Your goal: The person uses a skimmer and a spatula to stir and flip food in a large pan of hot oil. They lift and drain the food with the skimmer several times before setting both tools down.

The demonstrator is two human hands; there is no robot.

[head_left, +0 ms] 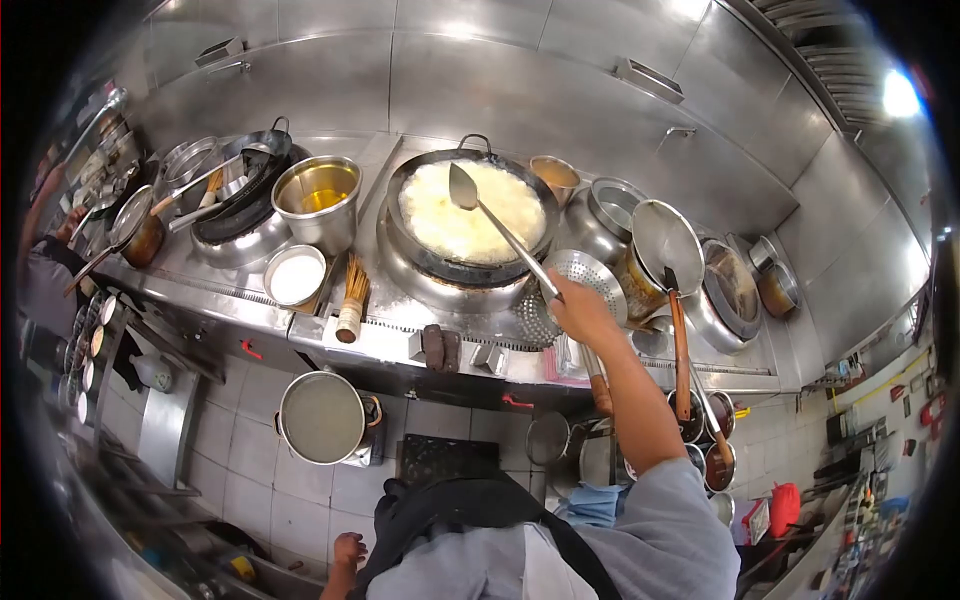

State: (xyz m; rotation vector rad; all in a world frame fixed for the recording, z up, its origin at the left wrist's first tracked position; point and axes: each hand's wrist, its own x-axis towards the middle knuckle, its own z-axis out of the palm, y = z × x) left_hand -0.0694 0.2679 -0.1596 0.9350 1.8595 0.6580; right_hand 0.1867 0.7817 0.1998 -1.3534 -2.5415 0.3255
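My right hand (583, 312) is closed round the handle of a long metal spatula (505, 232). The spatula's blade lies over the pale, frothy, bubbling contents (462, 222) of a large black wok (398, 232) on the stove. Just beside my right hand is a perforated metal strainer (598, 280). Low in the view, near my body, my left hand (350, 548) hangs away from the stove, its fingers loosely bent and apart, with nothing visible in it.
Left of the wok are a pot of yellow oil (318, 197), a bowl of white contents (295, 275) and a bamboo brush (352, 300). To the right stand a mesh strainer (667, 240) and another wok (733, 290). A large pot (322, 417) stands below the counter. Part of another person (50, 290) shows far left.
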